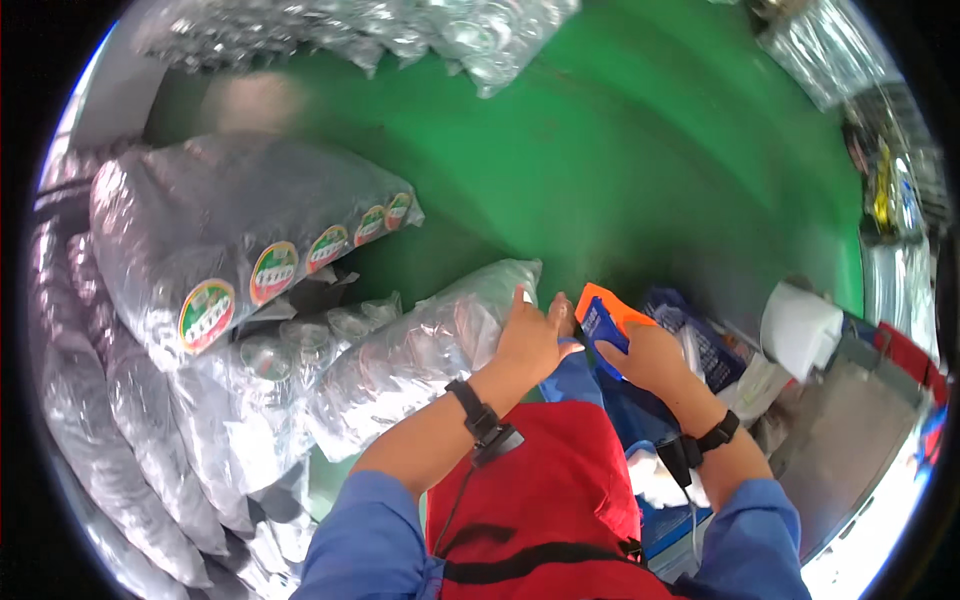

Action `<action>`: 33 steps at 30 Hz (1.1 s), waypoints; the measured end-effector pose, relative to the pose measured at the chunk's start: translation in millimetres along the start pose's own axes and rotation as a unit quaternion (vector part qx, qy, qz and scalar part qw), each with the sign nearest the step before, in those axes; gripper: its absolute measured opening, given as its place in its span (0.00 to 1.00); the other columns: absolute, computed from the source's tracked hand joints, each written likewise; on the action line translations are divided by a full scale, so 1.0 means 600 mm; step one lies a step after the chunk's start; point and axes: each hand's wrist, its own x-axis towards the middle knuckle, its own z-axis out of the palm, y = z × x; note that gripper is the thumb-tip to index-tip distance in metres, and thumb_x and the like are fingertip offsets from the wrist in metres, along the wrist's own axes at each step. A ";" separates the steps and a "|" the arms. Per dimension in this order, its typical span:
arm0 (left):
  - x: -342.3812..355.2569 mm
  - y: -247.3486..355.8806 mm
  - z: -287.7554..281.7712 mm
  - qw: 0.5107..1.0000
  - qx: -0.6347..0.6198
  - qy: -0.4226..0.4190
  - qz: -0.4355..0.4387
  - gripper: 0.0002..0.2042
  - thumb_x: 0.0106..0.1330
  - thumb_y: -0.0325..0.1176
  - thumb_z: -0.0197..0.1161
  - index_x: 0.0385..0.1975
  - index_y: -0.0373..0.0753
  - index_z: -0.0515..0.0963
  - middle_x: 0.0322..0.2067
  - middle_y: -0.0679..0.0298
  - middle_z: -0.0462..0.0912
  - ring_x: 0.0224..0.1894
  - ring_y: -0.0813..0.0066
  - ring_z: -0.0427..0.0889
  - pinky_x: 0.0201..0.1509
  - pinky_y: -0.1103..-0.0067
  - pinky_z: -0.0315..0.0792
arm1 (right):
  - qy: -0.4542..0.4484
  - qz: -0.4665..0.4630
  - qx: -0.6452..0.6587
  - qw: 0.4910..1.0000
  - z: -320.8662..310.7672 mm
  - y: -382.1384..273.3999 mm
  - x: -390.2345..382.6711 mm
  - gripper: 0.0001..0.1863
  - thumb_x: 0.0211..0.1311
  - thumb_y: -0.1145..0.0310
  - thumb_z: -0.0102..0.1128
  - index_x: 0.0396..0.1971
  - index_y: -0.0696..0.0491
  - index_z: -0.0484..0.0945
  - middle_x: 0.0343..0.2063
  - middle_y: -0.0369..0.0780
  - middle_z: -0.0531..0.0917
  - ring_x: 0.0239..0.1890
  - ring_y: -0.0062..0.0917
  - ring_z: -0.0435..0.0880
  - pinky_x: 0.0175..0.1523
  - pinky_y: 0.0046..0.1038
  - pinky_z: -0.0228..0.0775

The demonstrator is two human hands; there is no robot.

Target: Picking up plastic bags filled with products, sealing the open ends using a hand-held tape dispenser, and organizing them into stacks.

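Note:
My left hand (530, 340) lies on the near end of a clear plastic bag (420, 340) packed with clear items, its index finger stretched out along the bag. My right hand (650, 355) grips an orange-and-blue packet (607, 315), thumb over its blue part. A bare foot (562, 310), below a blue trouser leg, shows between my hands. A red apron (530, 480) covers my lap.
Large bags with round labels (220, 230) and long filled bags (140, 420) line the left. More bags (470, 40) lie beyond on the green floor (600, 150). At right are blue packages (710, 350), a white roll (800, 330) and a grey metal machine (840, 440).

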 end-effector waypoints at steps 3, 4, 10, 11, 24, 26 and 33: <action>-0.077 -0.060 0.011 0.943 -0.059 0.324 0.042 0.30 0.64 0.52 0.58 0.62 0.43 0.68 0.58 0.51 0.73 0.62 0.48 0.70 0.72 0.51 0.45 | 0.005 0.027 0.092 0.995 0.037 -0.019 0.051 0.30 0.59 0.43 0.59 0.32 0.61 0.76 0.25 0.53 0.82 0.32 0.48 0.83 0.37 0.43 0.74; -0.120 -0.103 0.025 0.914 -0.109 0.390 0.002 0.27 0.64 0.47 0.58 0.61 0.43 0.70 0.58 0.52 0.73 0.63 0.49 0.69 0.71 0.53 0.47 | 0.035 0.019 0.116 0.992 0.056 -0.026 0.068 0.30 0.59 0.43 0.58 0.33 0.62 0.76 0.26 0.53 0.82 0.32 0.49 0.83 0.37 0.44 0.74; -0.461 -0.383 0.196 0.636 -0.232 0.458 -0.576 0.29 0.68 0.43 0.59 0.62 0.31 0.63 0.60 0.44 0.68 0.62 0.49 0.66 0.67 0.65 0.59 | 0.110 0.100 0.201 0.968 0.167 -0.095 0.195 0.32 0.63 0.42 0.55 0.37 0.64 0.76 0.31 0.54 0.83 0.37 0.48 0.83 0.42 0.41 0.72; -0.487 -0.409 0.228 0.562 -0.414 0.405 -0.591 0.35 0.66 0.47 0.61 0.66 0.33 0.59 0.63 0.48 0.65 0.65 0.55 0.65 0.67 0.69 0.60 | 0.117 0.096 0.196 0.969 0.174 -0.105 0.211 0.32 0.63 0.42 0.55 0.38 0.63 0.76 0.32 0.53 0.83 0.39 0.48 0.83 0.44 0.40 0.72; -0.569 -0.450 0.390 0.402 -0.695 0.492 -0.338 0.34 0.69 0.43 0.58 0.70 0.36 0.53 0.66 0.56 0.64 0.68 0.66 0.60 0.70 0.73 0.53 | 0.092 -0.077 0.226 0.967 0.187 -0.268 0.453 0.21 0.68 0.57 0.54 0.43 0.63 0.74 0.35 0.49 0.84 0.36 0.35 0.83 0.39 0.34 0.72; -0.569 -0.447 0.391 0.437 -0.628 0.565 -0.309 0.35 0.67 0.41 0.61 0.70 0.37 0.53 0.65 0.54 0.64 0.68 0.63 0.61 0.69 0.71 0.56 | 0.070 -0.088 0.263 0.958 0.175 -0.297 0.490 0.21 0.68 0.57 0.54 0.43 0.63 0.74 0.35 0.49 0.84 0.36 0.34 0.83 0.39 0.34 0.72; -0.545 -0.452 0.391 0.589 -0.380 0.507 -0.501 0.37 0.57 0.34 0.69 0.68 0.43 0.59 0.60 0.51 0.71 0.58 0.49 0.74 0.57 0.66 0.72 | 0.051 -0.065 0.266 0.960 0.142 -0.355 0.507 0.24 0.68 0.53 0.55 0.44 0.63 0.76 0.32 0.44 0.83 0.34 0.30 0.82 0.40 0.33 0.72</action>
